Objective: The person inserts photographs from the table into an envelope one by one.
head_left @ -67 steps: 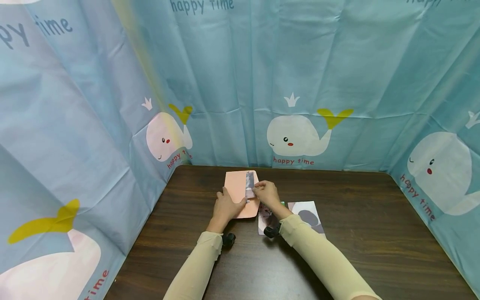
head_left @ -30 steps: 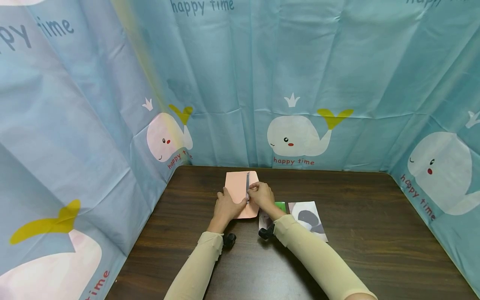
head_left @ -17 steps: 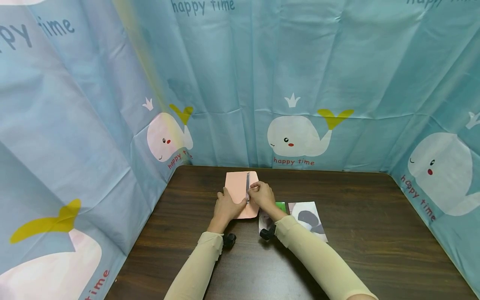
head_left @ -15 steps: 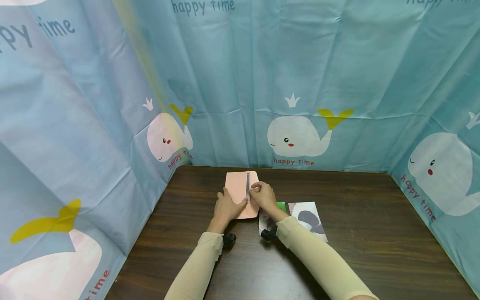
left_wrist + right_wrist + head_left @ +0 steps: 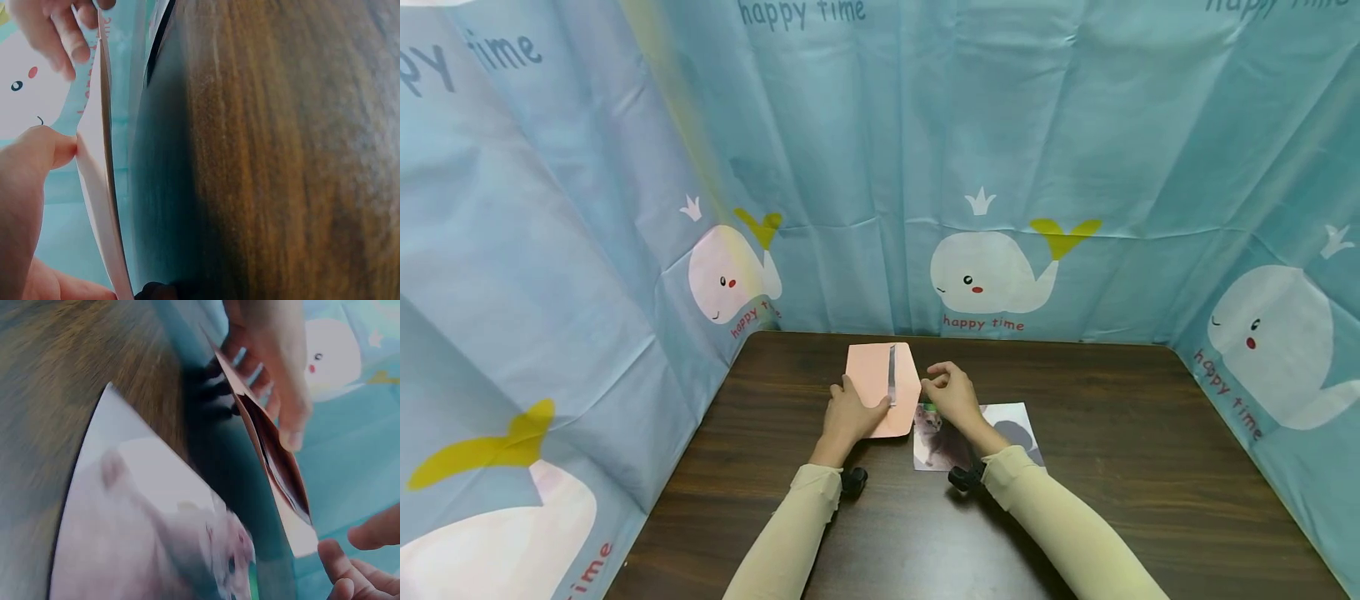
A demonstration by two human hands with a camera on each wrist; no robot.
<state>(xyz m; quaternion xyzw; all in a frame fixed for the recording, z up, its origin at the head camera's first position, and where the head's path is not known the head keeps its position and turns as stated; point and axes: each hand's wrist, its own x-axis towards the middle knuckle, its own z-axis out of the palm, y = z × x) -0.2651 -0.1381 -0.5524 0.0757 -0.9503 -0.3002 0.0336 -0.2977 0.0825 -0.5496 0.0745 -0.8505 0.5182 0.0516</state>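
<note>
A pink envelope (image 5: 867, 375), its flap (image 5: 909, 387) unfolded to the right, is held tilted above the table. My left hand (image 5: 850, 412) grips its lower part, thumb on the front and fingers behind. A narrow grey strip of a picture card (image 5: 892, 371) shows at the envelope's mouth; the rest is hidden inside. In the right wrist view the mouth gapes slightly around the card (image 5: 281, 472). My right hand (image 5: 955, 400) is by the flap's outer edge, thumb and forefinger apart; whether a fingertip touches the flap I cannot tell.
A cat picture card (image 5: 942, 446) lies on the dark wooden table (image 5: 1120, 450) below my right hand. Beside it is another card (image 5: 1011, 414) with a grey round shape, partly covered by my right wrist. A blue whale-print curtain (image 5: 850, 167) stands behind and at the sides.
The card slid left into the envelope until only a strip showed. My right hand then left it and moved right to the flap's edge. My left hand kept its grip.
</note>
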